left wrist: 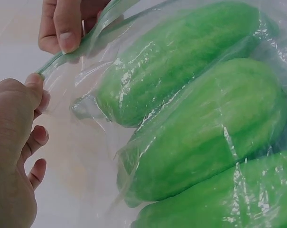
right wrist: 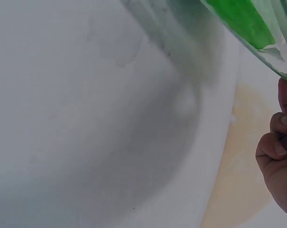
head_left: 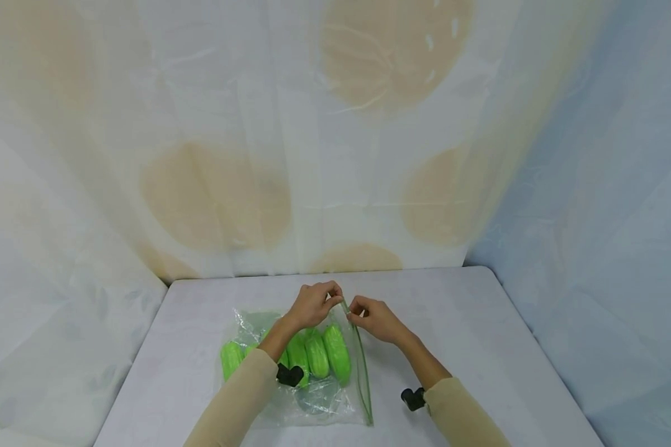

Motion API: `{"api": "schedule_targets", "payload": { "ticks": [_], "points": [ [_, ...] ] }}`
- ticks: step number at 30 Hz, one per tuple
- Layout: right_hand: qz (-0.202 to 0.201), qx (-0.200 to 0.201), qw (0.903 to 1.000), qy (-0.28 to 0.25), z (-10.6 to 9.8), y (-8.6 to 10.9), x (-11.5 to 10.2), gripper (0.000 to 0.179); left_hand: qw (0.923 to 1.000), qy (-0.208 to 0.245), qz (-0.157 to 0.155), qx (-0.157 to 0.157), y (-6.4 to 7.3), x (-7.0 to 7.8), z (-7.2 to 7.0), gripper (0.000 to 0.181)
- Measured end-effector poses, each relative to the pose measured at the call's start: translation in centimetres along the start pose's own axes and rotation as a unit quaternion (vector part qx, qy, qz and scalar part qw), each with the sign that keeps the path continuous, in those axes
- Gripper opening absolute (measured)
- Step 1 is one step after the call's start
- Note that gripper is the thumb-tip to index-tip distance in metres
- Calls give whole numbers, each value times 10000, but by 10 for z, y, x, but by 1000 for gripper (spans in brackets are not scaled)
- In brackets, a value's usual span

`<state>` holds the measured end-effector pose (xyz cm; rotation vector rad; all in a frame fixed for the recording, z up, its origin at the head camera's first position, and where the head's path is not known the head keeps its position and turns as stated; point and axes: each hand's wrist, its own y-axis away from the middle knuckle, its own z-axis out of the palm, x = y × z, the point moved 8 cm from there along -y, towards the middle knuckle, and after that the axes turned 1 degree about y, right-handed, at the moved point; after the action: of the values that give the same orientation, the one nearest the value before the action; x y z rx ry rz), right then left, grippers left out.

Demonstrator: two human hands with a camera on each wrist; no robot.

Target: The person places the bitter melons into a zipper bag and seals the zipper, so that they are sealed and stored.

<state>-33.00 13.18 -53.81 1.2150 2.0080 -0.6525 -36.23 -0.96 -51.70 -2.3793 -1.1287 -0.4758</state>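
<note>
A clear zip bag (head_left: 335, 410) with a green closure strip lies on the table, its opening towards the right. Inside are several plump green vegetables (head_left: 337, 354), long and faintly ribbed; their exact kind is unclear. My left hand (head_left: 313, 304) pinches the far end of the strip between thumb and finger. Just to its right, my right hand (head_left: 376, 320) pinches the same strip a little nearer to me. In the left wrist view, the strip (left wrist: 55, 59) runs between both thumbs. The right wrist view catches only part of my right hand (right wrist: 278, 152) below the bag's edge.
The white table (head_left: 453, 323) extends around the bag on both sides. Behind it hangs a pale curtain (head_left: 335, 205) with tan round patches. A bluish sheet (head_left: 609, 248) closes the right side. Small black devices (head_left: 289, 375) sit at both wrists.
</note>
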Motion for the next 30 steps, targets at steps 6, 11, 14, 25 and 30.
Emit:
{"api": "schedule_targets", "payload": {
  "ticks": [6, 11, 14, 25, 30],
  "points": [
    [-74, -180, 9998, 63, 6, 10, 3, 7, 9998, -154, 10, 138, 1, -5, -3, 10],
    [-56, -266, 9996, 16, 7, 17, 7, 8, 9993, -22, 78, 354, 3, -9, -12, 9],
    [58, -348, 9994, -9, 10, 23, 13, 9, 9989, 104, 21, 452, 6, -15, -19, 8],
    [374, -836, 9957, -133, 17, 42, 37, 8, 9941, 662, -633, 586, 22, -49, -44, 13],
    [558, -1084, 9925, -85, 17, 53, 51, 9, 9879, 821, -974, 880, 32, -69, -61, 13]
  ]
}}
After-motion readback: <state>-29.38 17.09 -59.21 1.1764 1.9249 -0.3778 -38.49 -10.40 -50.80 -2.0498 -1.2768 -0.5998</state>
